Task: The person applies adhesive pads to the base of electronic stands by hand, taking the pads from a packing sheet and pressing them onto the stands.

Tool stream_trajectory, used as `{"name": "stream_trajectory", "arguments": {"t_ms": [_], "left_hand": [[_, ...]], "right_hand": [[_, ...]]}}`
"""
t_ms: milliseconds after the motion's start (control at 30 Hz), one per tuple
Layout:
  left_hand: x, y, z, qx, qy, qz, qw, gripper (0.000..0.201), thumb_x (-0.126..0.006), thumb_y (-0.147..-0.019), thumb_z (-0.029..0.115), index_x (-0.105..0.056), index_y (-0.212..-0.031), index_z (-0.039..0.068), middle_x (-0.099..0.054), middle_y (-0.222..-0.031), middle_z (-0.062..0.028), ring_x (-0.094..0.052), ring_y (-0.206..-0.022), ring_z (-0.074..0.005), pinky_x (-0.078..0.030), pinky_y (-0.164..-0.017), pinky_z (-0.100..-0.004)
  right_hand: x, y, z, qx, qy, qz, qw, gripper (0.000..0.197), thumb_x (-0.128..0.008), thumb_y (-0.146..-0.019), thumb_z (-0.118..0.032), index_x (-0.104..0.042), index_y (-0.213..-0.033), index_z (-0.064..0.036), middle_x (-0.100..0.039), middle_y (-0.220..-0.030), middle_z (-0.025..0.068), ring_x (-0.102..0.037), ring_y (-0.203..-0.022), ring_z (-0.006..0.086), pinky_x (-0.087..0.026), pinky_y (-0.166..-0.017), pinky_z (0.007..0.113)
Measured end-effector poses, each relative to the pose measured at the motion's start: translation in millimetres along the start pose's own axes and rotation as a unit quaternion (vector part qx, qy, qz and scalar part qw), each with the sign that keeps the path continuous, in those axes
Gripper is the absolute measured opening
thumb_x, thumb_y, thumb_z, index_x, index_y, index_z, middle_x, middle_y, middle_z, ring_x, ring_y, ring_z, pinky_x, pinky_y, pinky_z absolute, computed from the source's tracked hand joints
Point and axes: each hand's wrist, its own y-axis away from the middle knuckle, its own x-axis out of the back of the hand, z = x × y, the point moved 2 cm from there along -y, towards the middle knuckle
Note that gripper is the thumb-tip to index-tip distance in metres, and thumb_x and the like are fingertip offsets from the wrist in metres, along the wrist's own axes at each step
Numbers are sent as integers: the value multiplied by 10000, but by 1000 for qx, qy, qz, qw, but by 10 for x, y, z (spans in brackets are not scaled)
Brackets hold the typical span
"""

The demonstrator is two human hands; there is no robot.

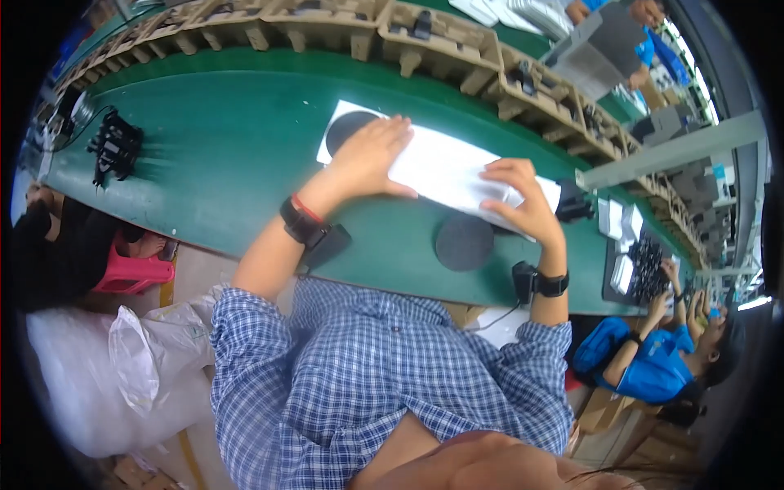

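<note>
A long white sheet or flat piece [445, 159] lies slantwise on the green table in front of me. My left hand [367, 155] rests flat over its left part, fingers stretched out and thumb apart. Beside that hand, a dark round disc [347, 131] shows on the white piece, partly covered by the hand. My right hand [527, 204] touches the right part, its fingers curved and the thumb apart from them. A small raised fold seems to show between them. A second dark disc [464, 242] lies on the table nearer to me.
Brown moulded trays [441, 41] with black parts line the far side of the green table [220, 122]. Black parts stand at the left [116, 149] and by the right hand [574, 200]. A co-worker in blue [653, 359] sits at right; white bags [122, 376] lie lower left.
</note>
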Motion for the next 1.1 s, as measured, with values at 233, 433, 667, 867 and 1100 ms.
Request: {"name": "stream_trajectory", "arguments": {"t_ms": [233,433,667,867,1100], "left_hand": [[-16,-29,39,21,-2,-4,1000,931,-721,-665,586,-457,-1296,-46,-420,-1389,-222,-372,-1312,-360,-289,-1095,-430],[-29,0,54,13,10,-2,1000,919,-730,-662,566,-458,-1295,-44,-413,-1402,-202,-367,-1318,-346,-290,-1093,-428],[-44,3,24,5,6,4,1000,919,-677,-691,612,-460,-1295,-46,-427,-1386,-210,-361,-1324,-329,-272,-1107,-413],[-11,10,-2,6,2,8,1000,910,-668,-705,613,-458,-1296,-46,-423,-1388,-214,-356,-1328,-331,-267,-1109,-415],[356,-15,147,-30,195,101,975,533,-706,-788,381,-593,-1178,36,-480,-1330,-175,-371,-1307,-346,-295,-1081,-436]], "right_hand": [[-131,269,-26,-21,16,-101,995,318,-757,-739,-209,-671,-1027,-103,-556,-1066,79,-463,-1054,271,-368,-931,364],[-457,-68,-281,66,125,-236,962,348,-768,-690,-208,-674,-1011,-113,-495,-1153,92,-438,-1063,288,-345,-936,378],[-525,-200,-304,101,176,-288,936,307,-788,-637,-218,-651,-868,-71,-487,-1075,82,-431,-1034,260,-346,-929,372],[-186,-104,-439,63,119,-310,941,283,-790,-641,-206,-562,-738,-70,-514,-879,57,-482,-883,253,-353,-883,377],[475,-4,-1088,202,167,89,961,351,-820,-540,-210,-582,-781,-119,-575,-786,13,-522,-753,221,-397,-684,364]]}}
